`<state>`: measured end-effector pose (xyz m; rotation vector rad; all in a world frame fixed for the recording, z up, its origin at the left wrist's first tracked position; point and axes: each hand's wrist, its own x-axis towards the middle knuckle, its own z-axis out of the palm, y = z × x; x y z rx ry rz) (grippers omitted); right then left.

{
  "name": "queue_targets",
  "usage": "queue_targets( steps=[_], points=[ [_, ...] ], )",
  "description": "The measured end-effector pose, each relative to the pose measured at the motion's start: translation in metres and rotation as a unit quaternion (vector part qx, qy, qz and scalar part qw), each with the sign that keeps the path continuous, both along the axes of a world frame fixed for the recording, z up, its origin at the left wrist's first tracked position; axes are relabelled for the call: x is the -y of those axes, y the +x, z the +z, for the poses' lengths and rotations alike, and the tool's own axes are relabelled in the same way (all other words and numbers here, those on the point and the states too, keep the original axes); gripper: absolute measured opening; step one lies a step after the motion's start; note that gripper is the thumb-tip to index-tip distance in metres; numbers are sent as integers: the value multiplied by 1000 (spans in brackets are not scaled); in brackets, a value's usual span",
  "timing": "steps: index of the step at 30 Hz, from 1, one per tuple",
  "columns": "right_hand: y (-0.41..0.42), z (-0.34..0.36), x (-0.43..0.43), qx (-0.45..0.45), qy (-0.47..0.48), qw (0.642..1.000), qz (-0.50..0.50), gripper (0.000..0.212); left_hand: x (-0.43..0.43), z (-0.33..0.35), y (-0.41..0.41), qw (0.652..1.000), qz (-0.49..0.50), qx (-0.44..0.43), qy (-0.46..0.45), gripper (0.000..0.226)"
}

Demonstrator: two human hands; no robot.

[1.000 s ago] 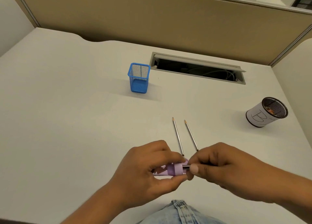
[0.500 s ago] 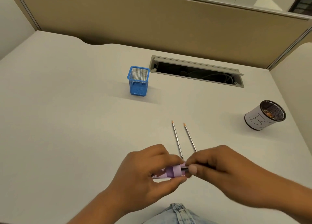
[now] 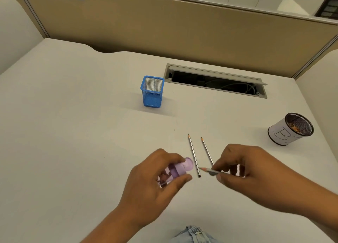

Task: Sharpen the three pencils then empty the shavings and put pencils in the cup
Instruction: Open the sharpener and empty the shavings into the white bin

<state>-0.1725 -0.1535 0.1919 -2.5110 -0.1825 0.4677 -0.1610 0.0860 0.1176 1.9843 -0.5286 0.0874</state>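
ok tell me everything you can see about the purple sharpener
The purple sharpener is a small cylinder with a rounded lilac cap, a darker purple band and a clear-looking body showing dark bits inside. It looks like plastic. The left hand grips it above the desk, tilted, cap up and to the right. No pencil is in it; the right hand holds a pencil just apart.

Blue square mesh cup (image 3: 152, 91) standing at table (image 3: 73, 114) centre; two grey pencils (image 3: 194, 155) lying at its 5 o'clock; paper-wrapped round black mesh cup (image 3: 290, 129) sitting at pencils' 2 o'clock; open cable tray (image 3: 215, 80) lying at blue cup's 2 o'clock.
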Motion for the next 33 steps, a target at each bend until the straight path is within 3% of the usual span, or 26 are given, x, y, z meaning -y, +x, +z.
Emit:
queue_targets(
  steps=[7,14,22,33],
  points=[
    [30,-35,-3,-23,77,990,-119,10,3,-3,0,994,36,-66,-73,18],
    [66,-104,-14,-60,65,977,-195,7,7,-4,3,992,33,-82,-90,16],
    [89,-162,-29,-38,-40,979,-198,10,6,-11,10,991,31,-93,-87,16],
    [107,-173,-46,-33,-110,980,-163,18,2,-18,24,992,33,-94,-78,16]
  ],
)
